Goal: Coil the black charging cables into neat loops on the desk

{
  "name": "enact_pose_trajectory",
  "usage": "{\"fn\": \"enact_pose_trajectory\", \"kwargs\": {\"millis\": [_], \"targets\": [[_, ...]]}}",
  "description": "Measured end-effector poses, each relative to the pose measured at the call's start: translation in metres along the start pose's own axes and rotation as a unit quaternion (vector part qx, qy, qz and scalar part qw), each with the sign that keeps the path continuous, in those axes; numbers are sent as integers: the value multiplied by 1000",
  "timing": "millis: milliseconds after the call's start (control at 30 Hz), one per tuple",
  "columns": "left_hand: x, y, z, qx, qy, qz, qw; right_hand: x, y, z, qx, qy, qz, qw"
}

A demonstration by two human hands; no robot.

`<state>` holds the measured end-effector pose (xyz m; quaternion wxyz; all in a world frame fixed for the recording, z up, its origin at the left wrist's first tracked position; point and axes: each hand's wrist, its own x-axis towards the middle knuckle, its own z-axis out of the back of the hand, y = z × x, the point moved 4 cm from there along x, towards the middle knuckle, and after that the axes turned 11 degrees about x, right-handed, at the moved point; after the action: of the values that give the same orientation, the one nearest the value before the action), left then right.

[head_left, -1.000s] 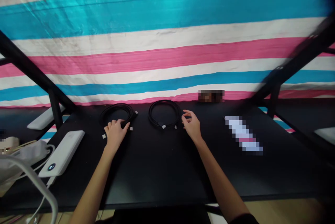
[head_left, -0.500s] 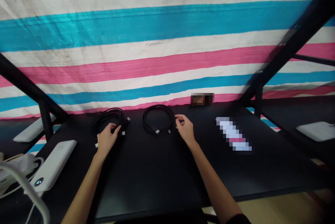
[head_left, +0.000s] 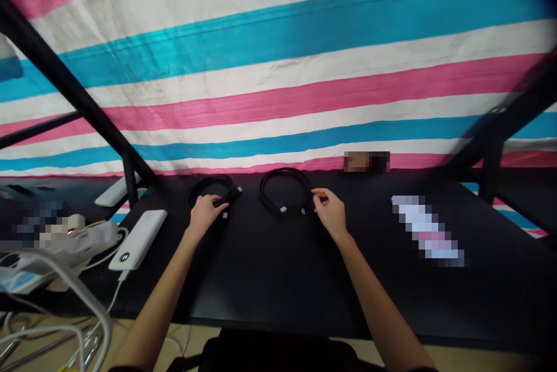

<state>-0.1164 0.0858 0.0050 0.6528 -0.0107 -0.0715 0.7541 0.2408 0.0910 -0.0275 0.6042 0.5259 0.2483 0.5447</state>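
Observation:
Two coiled black cables with pale metal plugs lie side by side on a black desk (head_left: 261,267). My left hand (head_left: 206,214) rests over the front of the left cable (head_left: 226,178), its fingers bent down onto the loops and hiding part of them. Two of that cable's plugs show just right of my fingers. The right cable (head_left: 285,169) forms a neat ring, with its plugs at the front. Beside this ring's right edge is my right hand (head_left: 331,212), thumb and fingers curved but apart, with nothing visible between them.
A white power bank (head_left: 141,238) with a cord plugged in lies left, near a white power strip (head_left: 96,238) and tangled cords. A pixelated phone-like object (head_left: 429,230) is on the right; another blurred item (head_left: 366,162) stands by the striped sheet (head_left: 278,64). Black frame bars slant at both sides.
The view has shifted left, so the desk things appear further right. My left hand sits slightly higher over its coil, covering a plug that showed before. My right hand stays beside the ring.

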Motion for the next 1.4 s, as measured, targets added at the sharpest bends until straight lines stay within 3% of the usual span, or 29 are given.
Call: {"fn": "enact_pose_trajectory", "kwargs": {"millis": [267, 467, 633, 733, 767, 800, 867, 1067, 1167, 1267, 1400], "targets": [[-3, -8, 10, 19, -26, 1, 999, -4, 5, 3, -19, -13, -7, 1000], [6, 6, 29, -31, -86, 29, 995, -3, 3, 3, -14, -12, -8, 1000], [3, 26, 65, -94, -204, 90, 970, -4, 3, 3, -9, -10, -7, 1000], [-17, 29, 89, -148, -304, 124, 933, -5, 6, 4, 1, -10, -4, 1000], [-27, 28, 97, -222, -362, 121, 897, -5, 8, 4, 5, -10, -2, 1000], [-37, 25, 103, -242, -378, 116, 886, -6, 9, 4, 11, -10, -1, 1000], [-56, 15, 110, -312, -385, 89, 864, -8, 14, 4, 27, -9, 4, 1000], [-107, -23, 111, -571, -335, -8, 749, -11, 32, -1, 119, 10, 17, 993], [-125, -41, 104, -656, -267, -32, 705, -18, 46, -9, 171, 48, 10, 984], [-136, -52, 97, -705, -212, -29, 676, -40, 66, -17, 227, 127, -10, 966], [-144, -62, 90, -729, -186, -32, 658, -96, 102, -26, 414, 355, -107, 832]]}}
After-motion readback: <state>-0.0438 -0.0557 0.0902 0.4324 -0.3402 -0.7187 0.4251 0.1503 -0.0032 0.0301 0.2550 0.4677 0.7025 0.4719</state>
